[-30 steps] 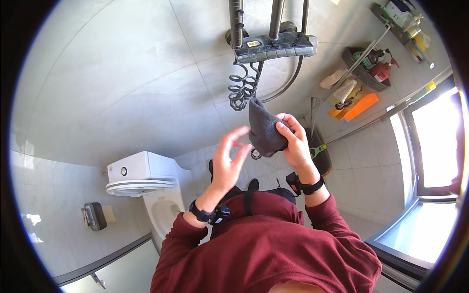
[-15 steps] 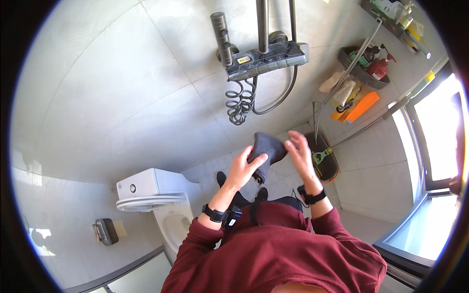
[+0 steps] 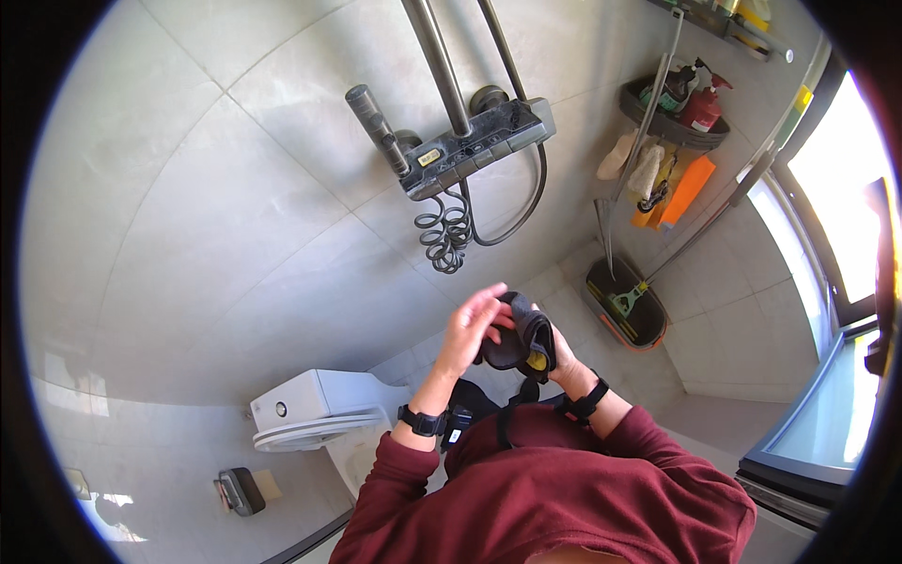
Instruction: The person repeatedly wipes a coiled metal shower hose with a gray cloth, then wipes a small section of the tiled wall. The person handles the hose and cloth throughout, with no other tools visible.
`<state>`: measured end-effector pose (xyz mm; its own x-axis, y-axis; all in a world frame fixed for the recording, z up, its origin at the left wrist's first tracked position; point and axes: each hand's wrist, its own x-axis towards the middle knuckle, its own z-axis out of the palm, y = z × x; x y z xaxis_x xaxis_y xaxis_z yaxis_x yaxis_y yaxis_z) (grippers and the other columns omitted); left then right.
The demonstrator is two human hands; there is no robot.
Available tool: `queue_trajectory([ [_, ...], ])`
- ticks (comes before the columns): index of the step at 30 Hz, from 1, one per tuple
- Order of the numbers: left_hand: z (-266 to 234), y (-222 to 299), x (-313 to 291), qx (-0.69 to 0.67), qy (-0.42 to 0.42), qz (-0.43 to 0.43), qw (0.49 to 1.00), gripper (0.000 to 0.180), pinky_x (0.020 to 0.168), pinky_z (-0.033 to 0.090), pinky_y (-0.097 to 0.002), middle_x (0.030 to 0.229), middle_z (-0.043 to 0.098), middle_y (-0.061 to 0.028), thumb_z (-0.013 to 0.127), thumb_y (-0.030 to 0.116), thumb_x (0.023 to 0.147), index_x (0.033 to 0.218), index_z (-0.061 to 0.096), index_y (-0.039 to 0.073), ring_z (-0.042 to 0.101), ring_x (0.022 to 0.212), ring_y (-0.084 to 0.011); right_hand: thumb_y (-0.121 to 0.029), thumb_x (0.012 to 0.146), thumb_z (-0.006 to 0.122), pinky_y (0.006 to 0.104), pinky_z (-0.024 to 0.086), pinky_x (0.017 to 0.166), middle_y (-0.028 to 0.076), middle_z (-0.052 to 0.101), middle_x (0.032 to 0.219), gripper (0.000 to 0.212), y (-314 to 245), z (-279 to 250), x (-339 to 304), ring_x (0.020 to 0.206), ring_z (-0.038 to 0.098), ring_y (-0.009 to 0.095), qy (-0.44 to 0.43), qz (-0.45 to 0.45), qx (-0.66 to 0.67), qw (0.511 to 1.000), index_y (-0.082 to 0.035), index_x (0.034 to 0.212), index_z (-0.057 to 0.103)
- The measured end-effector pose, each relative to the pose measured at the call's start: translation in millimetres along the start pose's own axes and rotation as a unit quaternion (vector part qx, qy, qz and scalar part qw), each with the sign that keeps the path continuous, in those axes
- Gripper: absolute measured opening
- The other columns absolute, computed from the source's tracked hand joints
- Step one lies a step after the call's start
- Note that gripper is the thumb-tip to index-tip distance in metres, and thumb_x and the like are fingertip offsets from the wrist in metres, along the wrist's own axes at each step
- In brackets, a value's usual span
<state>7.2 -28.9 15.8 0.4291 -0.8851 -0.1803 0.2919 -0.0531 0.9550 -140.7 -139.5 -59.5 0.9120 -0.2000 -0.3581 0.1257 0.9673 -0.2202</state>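
A dark grey and black cloth item (image 3: pixel 508 349) with an open rim and a patch of yellow inside is in front of my waist; I cannot make out its kind. My right hand (image 3: pixel 562 360) grips it from the right side, with most of its fingers hidden behind the cloth. On the other side my left hand (image 3: pixel 468 329) has its fingers spread, the tips over the dark cloth near its upper left edge. Black bands circle both wrists.
Ahead is a grey shower mixer (image 3: pixel 474 146) with a coiled hose (image 3: pixel 443 235). A white toilet (image 3: pixel 324 399) stands to the left. At the right are a dark bucket (image 3: pixel 648 324) with a long-handled tool, a corner shelf (image 3: pixel 672 122) with bottles, and a bright window (image 3: pixel 832 202).
The cloth item has turned so its open rim and yellow inside show. My right hand has come in and taken hold of it, while my left hand's fingers have loosened. The view has shifted.
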Motion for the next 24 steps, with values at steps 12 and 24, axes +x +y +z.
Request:
queue_trajectory([
  [12, -94, -3, 91, 0.151, 0.119, 0.213, 0.958, 0.029, 0.089, 0.048, -0.0268, 0.113, 0.066, -0.0066, 0.059, 0.022, 0.103, 0.124, 0.058, 0.003, 0.063, 0.097, -0.0129, -0.033, 0.101, 0.052, 0.0409, 0.051, 0.101, 0.01, 0.07, 0.118, 0.036, -9, -7, -4, 0.108, 0.066, 0.025, 0.019, -0.097, 0.102, 0.99, -0.004, 0.119, 0.065],
  [24, -27, 4, 9, -0.118, 0.17, 0.148, 0.967, 0.031, 0.088, 0.05, -0.0352, 0.104, 0.054, -0.0035, 0.049, 0.04, 0.107, 0.106, 0.054, 0.009, 0.054, 0.1, -0.0142, -0.01, 0.09, 0.064, 0.0305, 0.05, 0.095, 0.009, 0.065, 0.119, 0.041, -57, 102, -7, 0.108, 0.062, 0.019, 0.049, -0.357, -0.424, 0.831, 0.0, 0.13, 0.057],
])
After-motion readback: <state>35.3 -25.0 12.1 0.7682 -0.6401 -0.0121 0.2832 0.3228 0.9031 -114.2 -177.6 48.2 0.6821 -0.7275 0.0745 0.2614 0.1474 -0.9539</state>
